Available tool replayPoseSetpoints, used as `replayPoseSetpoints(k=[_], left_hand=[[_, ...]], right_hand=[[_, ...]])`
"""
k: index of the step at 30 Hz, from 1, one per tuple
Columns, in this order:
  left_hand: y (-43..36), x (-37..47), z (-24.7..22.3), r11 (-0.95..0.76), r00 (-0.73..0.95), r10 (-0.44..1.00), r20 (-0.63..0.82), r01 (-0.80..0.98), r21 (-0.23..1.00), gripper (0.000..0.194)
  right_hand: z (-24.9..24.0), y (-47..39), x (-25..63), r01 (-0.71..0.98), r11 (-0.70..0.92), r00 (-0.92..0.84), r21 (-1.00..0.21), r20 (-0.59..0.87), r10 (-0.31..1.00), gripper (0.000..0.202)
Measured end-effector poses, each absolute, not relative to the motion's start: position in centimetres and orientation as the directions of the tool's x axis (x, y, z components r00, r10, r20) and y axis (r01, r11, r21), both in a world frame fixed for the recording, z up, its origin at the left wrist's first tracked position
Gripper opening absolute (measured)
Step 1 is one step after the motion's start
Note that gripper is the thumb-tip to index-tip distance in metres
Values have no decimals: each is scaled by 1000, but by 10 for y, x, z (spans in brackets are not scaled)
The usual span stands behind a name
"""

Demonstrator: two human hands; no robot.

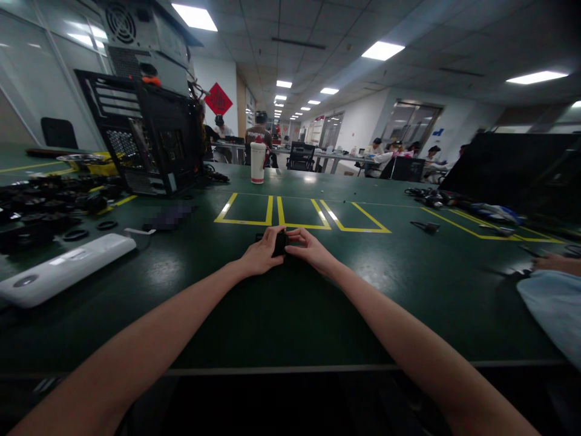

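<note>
A small black object sits between both of my hands on the dark green table, just in front of the yellow floor-tape boxes. My left hand grips its left side with curled fingers. My right hand closes on its right side and top. Most of the object is hidden by my fingers, so I cannot tell what it is.
An open black computer case stands at the back left beside a pile of black parts. A white power strip lies at left. A white bottle stands behind. Another person's hand and sleeve rest at right.
</note>
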State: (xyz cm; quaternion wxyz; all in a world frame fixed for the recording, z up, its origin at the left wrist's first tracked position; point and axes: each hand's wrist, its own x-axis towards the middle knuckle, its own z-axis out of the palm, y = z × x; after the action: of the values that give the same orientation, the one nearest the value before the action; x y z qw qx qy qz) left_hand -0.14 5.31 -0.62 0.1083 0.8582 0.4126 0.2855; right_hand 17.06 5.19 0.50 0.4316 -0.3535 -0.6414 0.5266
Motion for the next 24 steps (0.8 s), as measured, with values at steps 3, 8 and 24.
replayPoseSetpoints(k=[3,8,24], left_hand=[[52,-1,-5,-636,501,770,395,648,419,67],[51,-1,-4,-632,497,773,393,648,424,66],[53,-1,-5,-628,496,777,387,647,433,68]], right_hand=[[3,53,168,-47,151,-363,-987,157,918,25],[0,58,162,-81,110,-285,-991,129,950,26],[0,56,163,-91,143,-297,-986,164,941,23]])
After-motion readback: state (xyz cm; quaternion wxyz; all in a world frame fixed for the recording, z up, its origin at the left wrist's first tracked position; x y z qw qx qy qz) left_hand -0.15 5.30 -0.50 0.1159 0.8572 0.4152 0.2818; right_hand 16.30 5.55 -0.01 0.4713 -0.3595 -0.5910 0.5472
